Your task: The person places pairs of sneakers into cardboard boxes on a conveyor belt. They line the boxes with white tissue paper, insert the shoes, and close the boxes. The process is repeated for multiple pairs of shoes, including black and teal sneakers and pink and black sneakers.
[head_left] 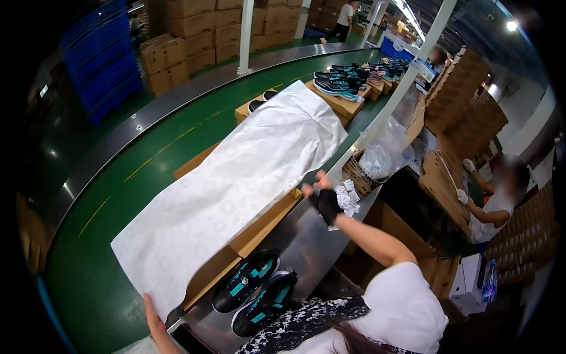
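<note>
A large white sheet of wrapping paper (pixel 224 183) lies spread over an open cardboard shoebox (pixel 266 227), hiding most of it. My left hand (pixel 155 324) is at the sheet's near left corner, its fingers along the edge and its thumb out of sight; it appears to grip the paper. My right hand (pixel 324 200), in a black fingerless glove, is beside the sheet's right edge, fingers apart, with nothing visible in them. Small white packets (pixel 348 199) lie just beyond it. Close to my body, a pair of black and teal sneakers (pixel 265 295) rests on the metal worktop (pixel 315 236).
A green conveyor belt (pixel 147 177) curves past on the left, edged by a metal rail (pixel 118 138). Further along, several sneakers (pixel 339 82) sit on boxes. A basket (pixel 355 174) with clear plastic stands at right. A co-worker (pixel 492 212) in white gloves handles cardboard (pixel 442 183).
</note>
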A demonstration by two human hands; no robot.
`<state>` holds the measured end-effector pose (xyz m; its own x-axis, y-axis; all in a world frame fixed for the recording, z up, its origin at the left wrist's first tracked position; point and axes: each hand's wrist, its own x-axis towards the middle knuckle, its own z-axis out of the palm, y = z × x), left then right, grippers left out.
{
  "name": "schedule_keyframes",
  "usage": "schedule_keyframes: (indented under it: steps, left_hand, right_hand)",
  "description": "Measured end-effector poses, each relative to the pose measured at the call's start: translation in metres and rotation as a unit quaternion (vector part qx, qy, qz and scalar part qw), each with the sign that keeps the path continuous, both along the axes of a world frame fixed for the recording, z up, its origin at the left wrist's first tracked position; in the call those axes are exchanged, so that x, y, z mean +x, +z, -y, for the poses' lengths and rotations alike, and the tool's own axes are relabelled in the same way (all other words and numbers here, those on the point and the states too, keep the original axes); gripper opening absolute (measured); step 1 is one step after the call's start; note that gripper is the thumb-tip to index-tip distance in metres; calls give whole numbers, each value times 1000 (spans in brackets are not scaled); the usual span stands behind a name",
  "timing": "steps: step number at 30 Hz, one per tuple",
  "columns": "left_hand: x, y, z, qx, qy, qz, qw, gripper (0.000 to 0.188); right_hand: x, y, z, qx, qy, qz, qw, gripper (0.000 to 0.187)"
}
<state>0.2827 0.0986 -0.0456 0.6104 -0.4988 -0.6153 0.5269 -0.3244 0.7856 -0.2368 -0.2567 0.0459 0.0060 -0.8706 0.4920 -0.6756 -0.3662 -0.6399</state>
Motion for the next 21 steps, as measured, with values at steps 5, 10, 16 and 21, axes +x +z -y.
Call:
schedule_keyframes:
  steps: [5,10,16,21]
  left_hand:
    - [-66,26,72,-174,-51,30,983,41]
    - [-97,18,98,-205,-80,133,966,36]
    - [-53,24,63,-147,-91,323,931,29]
    - [-25,79,19,-93,-83,247,961,23]
  right_hand:
    - [46,31,-158,59,591,-291,750,23]
    - [61,-53,-186,-21,511,-383,769,8]
    - [129,92,-162,69,577,-244,776,25]
    - [194,109,-118,419,394,164,802,34]
